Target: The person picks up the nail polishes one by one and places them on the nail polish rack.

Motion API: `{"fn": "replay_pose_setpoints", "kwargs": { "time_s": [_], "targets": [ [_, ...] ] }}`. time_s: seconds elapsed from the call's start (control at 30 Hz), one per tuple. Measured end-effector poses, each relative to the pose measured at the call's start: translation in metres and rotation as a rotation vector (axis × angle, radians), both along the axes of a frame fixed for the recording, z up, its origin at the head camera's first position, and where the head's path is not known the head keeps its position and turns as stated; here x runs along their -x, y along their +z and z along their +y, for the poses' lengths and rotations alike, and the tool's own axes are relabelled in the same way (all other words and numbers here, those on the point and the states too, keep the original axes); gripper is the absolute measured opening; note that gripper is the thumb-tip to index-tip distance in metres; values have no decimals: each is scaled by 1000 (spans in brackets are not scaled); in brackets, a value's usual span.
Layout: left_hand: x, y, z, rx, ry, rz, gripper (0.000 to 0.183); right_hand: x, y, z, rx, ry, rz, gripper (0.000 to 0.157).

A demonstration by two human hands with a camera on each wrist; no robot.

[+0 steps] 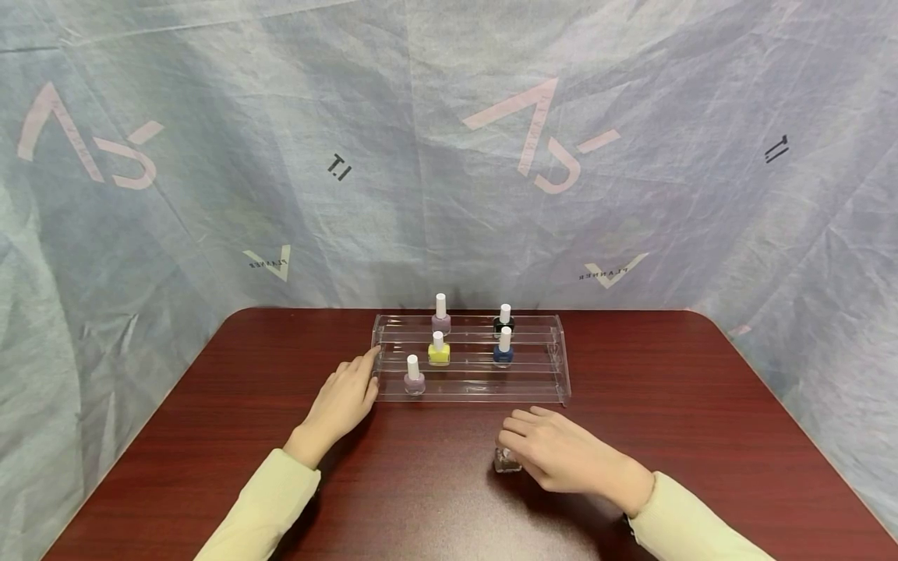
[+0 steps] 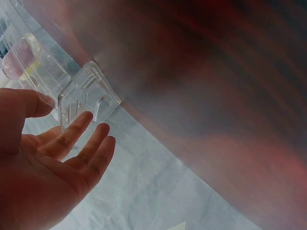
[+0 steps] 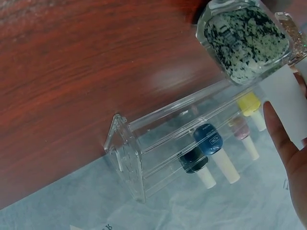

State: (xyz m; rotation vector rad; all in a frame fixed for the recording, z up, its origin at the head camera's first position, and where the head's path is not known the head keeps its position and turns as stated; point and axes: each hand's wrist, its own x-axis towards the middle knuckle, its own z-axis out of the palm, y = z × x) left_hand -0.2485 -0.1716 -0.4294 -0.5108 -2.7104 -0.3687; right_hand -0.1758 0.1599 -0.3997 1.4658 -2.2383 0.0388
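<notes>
My right hand (image 1: 561, 452) grips a nail polish bottle (image 3: 244, 43) with black and pale speckles by its white cap (image 3: 287, 103), low over the table in front of the rack. A second nail polish bottle (image 3: 292, 33), brown and glittery, shows close behind it at the same hand, its cap mostly hidden. At the left end of the clear acrylic rack (image 1: 463, 387), my left hand (image 1: 340, 401) touches the side panel with fingers extended. On the tiers stand two light purple bottles (image 1: 415, 382), a yellow one (image 1: 439, 354), a blue one (image 1: 503, 354) and a black one (image 1: 500, 322).
The dark red wooden table (image 1: 393, 483) carries the rack near its far edge. Behind and around it hangs a pale grey-blue cloth (image 1: 379, 218) with printed letters.
</notes>
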Motion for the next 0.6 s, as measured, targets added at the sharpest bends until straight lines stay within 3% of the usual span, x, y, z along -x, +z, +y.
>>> {"fn": "replay_pose_setpoints", "kwargs": {
  "time_s": [0.6],
  "targets": [
    [1, -1, 0, 0, 2, -2, 52, 15, 14, -6, -4, -16, 2, 11]
  ]
}}
